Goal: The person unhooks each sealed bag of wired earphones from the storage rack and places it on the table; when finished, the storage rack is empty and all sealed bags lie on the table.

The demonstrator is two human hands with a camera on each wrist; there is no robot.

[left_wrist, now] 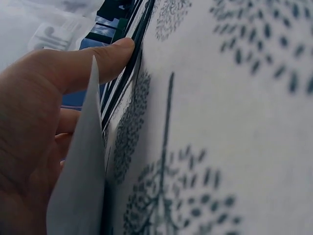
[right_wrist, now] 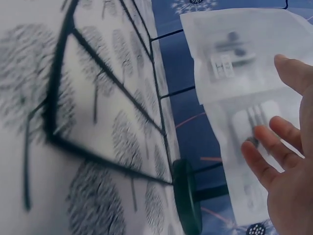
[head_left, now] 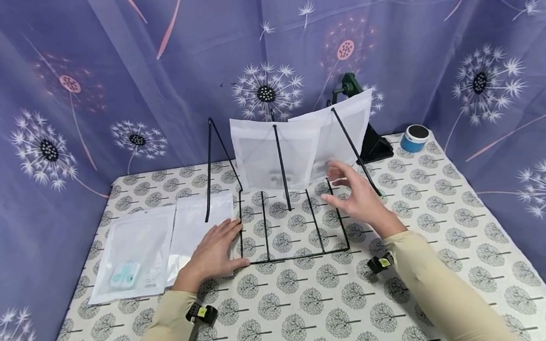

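A black wire rack (head_left: 296,257) stands on the table, with long slanting prongs above its base. Two translucent white zip bags hang from it, a middle bag (head_left: 257,155) and a right-hand bag (head_left: 359,115); small items show dimly through them. At the base's left front corner rests my left hand (head_left: 214,253), its thumb (left_wrist: 115,56) touching the wire. Part of a flat white bag (head_left: 204,207) lies under that hand. My right hand (head_left: 357,198), holding nothing, hovers over the base's right side with fingers spread loosely before the right-hand bag.
At the far left lies another zip bag (head_left: 133,233) with a teal item in it. Behind the rack's right side stands a dark green stand (head_left: 374,144), and beside it a blue-and-white round device (head_left: 414,139). A purple dandelion curtain (head_left: 185,74) encloses the back and sides.
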